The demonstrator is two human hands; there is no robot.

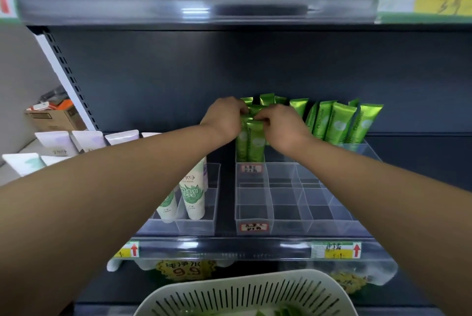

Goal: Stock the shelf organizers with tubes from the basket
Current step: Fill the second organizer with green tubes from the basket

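Both hands meet on the crimped tops of the green tubes [251, 140]. The left hand [224, 117] has its fingers curled over them from the left, and the right hand [282, 128] pinches them narrowly from the right, fingertips nearly touching. Those tubes stand upright in the back left compartment of the clear organizer [288, 209]. Just right of the grip, other green tubes [339, 124] lean in a row along the same back line. Nearer the person than the grip, the organizer's front compartments hold nothing. Left of the grip and lower, white tubes [192, 197] stand in a second organizer [213, 188], partly behind the left forearm. Far left, a cardboard box [55, 117] sits beyond the shelf upright. Well below the grip, the slotted white basket [245, 295] shows a little green inside at the bottom edge.
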